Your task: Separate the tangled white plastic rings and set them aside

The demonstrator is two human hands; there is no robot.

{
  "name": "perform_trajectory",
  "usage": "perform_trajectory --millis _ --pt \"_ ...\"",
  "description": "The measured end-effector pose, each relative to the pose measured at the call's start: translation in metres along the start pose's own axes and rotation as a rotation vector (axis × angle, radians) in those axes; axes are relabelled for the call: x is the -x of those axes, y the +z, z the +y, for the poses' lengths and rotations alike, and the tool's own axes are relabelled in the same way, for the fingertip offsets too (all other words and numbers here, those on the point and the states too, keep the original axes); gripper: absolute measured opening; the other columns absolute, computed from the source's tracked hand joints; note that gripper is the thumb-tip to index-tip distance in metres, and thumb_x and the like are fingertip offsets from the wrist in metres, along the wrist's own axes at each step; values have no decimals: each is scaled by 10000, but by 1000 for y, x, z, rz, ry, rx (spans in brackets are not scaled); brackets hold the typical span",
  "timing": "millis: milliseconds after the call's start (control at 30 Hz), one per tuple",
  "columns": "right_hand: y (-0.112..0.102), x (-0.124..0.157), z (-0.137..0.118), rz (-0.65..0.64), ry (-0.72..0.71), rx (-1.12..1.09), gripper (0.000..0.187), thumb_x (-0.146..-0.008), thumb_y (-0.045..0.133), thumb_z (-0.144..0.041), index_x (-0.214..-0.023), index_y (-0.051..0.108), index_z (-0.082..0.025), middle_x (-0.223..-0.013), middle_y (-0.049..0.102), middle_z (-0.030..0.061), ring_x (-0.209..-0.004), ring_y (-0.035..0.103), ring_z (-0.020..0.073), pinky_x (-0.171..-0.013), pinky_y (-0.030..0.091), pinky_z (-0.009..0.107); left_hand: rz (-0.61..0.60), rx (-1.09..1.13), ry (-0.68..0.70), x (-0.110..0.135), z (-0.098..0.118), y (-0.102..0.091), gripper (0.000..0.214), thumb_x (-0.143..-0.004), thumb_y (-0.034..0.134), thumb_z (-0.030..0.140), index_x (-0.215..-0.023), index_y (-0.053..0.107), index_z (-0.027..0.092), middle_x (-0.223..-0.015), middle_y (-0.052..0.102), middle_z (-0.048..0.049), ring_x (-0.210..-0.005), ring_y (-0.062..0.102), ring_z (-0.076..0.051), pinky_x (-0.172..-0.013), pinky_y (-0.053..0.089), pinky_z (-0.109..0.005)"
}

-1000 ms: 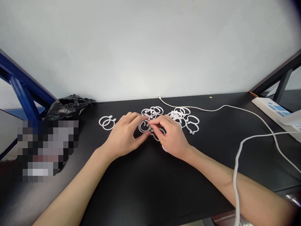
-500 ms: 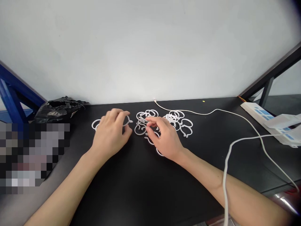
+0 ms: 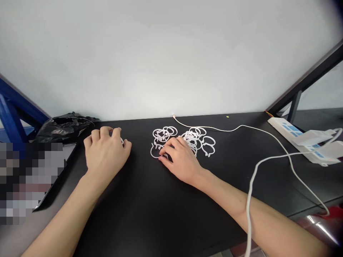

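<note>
A pile of several white open plastic rings (image 3: pixel 195 137) lies on the black table (image 3: pixel 166 207) near the wall. My right hand (image 3: pixel 180 161) rests at the pile's near left edge, with its fingers bent and its fingertips closed on one white ring (image 3: pixel 153 153). My left hand (image 3: pixel 105 153) is further left, palm down with curled fingers. It covers a small separate group of rings. Only a sliver of white ring (image 3: pixel 122 141) shows by its thumb and forefinger.
A thin white cable (image 3: pixel 241 126) runs from the wall across the table to the right, and a thicker one (image 3: pixel 250 192) loops over my right forearm. A white power strip (image 3: pixel 292 130) sits far right. A crumpled black bag (image 3: pixel 63 125) lies at the back left by a blue frame (image 3: pixel 10 114).
My left hand carried a ring from the pile leftwards and now lies over the small group there. My right hand shifted to the pile's near left edge. The view has turned slightly.
</note>
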State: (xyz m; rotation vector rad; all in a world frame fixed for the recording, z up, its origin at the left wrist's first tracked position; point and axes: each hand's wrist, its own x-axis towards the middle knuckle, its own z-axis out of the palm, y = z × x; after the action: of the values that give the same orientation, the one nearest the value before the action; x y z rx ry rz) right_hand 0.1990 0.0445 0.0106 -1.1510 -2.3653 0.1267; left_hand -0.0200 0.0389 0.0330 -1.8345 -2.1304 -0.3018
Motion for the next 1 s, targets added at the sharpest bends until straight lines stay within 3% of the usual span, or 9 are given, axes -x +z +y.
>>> perform_trajectory --millis 133,233,367,467,600,700,1000 --pt "1 -1 0 27 -31 -1 75 -894 662 -243 -883 705 -183 -968 628 59 -942 528 213 -874 504 364 90 163 159 0 5 4 345 -932 439 361 -1098 669 163 -1128 669 -151 -1086 543 -362 -899 406 -484" --pt "-1 -1 -2 104 -56 -16 68 -900 655 -230 -905 698 -178 -951 621 58 -903 529 195 -853 506 347 6 410 308 1 13 3 296 -947 451 390 -960 692 219 -904 712 -70 -931 602 -274 -839 432 -418" --pt "-2 -1 -4 221 -100 -37 89 -922 625 -232 -893 695 -184 -942 604 64 -904 535 183 -847 508 331 -169 671 267 5 22 1 274 -922 516 457 -953 685 244 -762 692 -4 -723 609 -187 -708 452 -323" --pt "-3 -1 -5 241 -144 -66 117 -935 607 -241 -878 696 -189 -944 602 65 -899 535 177 -842 513 325 -238 805 205 7 23 0 200 -904 559 408 -963 656 243 -756 710 27 -681 619 -154 -648 446 -274" --pt "-6 -1 -7 266 -158 -151 131 -949 560 -213 -1018 665 -175 -990 608 80 -953 552 187 -880 525 355 -128 809 234 6 21 1 146 -918 544 327 -960 661 250 -778 705 33 -659 595 -136 -621 436 -254" --pt "-7 -1 -9 305 -109 -214 245 -939 521 -166 -1173 594 -149 -1086 613 109 -1067 560 208 -951 516 398 -52 790 304 6 20 3 196 -951 509 332 -1007 688 275 -837 701 21 -690 596 -136 -613 435 -246" --pt "-2 0 -11 222 -48 -352 181 -937 523 -162 -1095 609 -179 -991 702 50 -925 646 165 -843 561 325 -13 654 373 9 18 8 211 -963 500 335 -994 695 258 -844 674 -9 -737 593 -167 -659 445 -279"
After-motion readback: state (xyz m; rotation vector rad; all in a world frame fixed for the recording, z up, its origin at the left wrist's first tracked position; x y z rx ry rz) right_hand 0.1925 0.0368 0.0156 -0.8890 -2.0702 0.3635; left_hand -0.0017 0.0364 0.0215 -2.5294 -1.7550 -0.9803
